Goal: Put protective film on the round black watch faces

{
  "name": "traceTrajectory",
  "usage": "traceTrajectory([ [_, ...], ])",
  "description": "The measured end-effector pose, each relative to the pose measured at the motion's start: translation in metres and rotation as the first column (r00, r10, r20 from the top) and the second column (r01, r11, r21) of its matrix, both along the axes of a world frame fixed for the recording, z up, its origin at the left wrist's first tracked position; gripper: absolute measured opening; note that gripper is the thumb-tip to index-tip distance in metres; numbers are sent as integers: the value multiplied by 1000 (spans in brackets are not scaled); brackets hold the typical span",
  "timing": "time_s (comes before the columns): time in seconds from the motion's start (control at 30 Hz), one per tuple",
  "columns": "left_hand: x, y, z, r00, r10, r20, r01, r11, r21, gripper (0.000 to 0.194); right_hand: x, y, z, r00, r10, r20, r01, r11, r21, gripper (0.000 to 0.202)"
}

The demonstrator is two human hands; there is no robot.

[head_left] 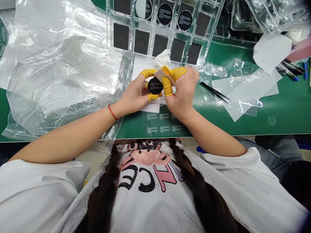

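Yellow finger cots cover several fingertips of both hands. My left hand (138, 92) is closed around the edge of a round black disc (155, 85) printed with small white text. Close against the disc's upper right, my right hand (181, 90) pinches a small pale card (161, 76); whether the card touches the disc I cannot tell. A crumpled white cloth (162, 59) shows just above the fingers. Beneath the hands lies a white sheet (152, 107), and a clear film with white printed text (159, 119) is on the green table nearer my body.
A clear compartment tray (152, 25) at the back holds dark square pads and several round discs. Large clear plastic bags (60, 71) cover the left side. To the right lie black tweezers (215, 92), translucent sheets (243, 94), pens (290, 69) and a pink block (301, 50).
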State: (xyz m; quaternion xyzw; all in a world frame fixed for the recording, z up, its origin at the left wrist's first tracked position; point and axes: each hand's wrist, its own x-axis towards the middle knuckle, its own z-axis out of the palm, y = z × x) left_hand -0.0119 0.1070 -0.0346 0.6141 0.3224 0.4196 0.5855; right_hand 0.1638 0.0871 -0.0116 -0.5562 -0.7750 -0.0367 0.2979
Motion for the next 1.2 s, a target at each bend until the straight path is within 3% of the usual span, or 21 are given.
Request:
traceTrajectory([
  [0.23, -1, 0, 4, 998, -65, 26, 66, 996, -67, 61, -4, -3, 26, 997, -52, 59, 62, 981, -184, 22],
  [0.37, -1, 2, 11, 997, -80, 24, 81, 993, -83, 61, 12, -2, 37, 988, -29, -151, -2, 980, -201, 19],
  [0.5, -2, 5, 17, 999, -45, 15, 47, 991, -126, 60, 62, 1, 40, 904, -67, -421, 3, 988, -152, 21],
  [0.57, -2, 6, 18, 999, -39, 12, 40, 990, -136, 60, 91, 2, 37, 916, -181, -359, 66, 948, -311, 26],
  [0.67, -2, 6, 20, 999, -37, 12, 38, 989, -143, 63, 113, 3, 32, 948, -308, -79, 234, 845, -480, 20],
  [0.73, -1, 4, 21, 1000, -26, 3, 26, 989, -144, 63, 105, 3, 33, 959, -276, -60, 224, 872, -435, 12],
  [0.83, -1, 0, 24, 999, -32, -10, 31, 990, -135, 63, 65, 3, 40, 965, -78, -249, -23, 925, -379, 17],
  [0.93, -1, -1, 24, 999, -36, 17, 38, 989, -146, 72, 21, 10, 51, 908, 136, -397, -310, 855, -417, 28],
  [1.0, -2, 0, 24, 999, 5, 42, 2, 987, -163, 80, 2, 27, 61, 864, 192, -465, -408, 809, -423, 35],
  [1.1, -4, 2, 26, 996, 85, 27, -78, 980, -181, 73, -10, 78, 79, 801, 179, -572, -417, 852, -317, 28],
  [1.2, -4, 3, 30, 997, 74, -33, -79, 974, -213, 55, -17, 150, 97, 826, 163, -539, -264, 957, -117, 22],
])
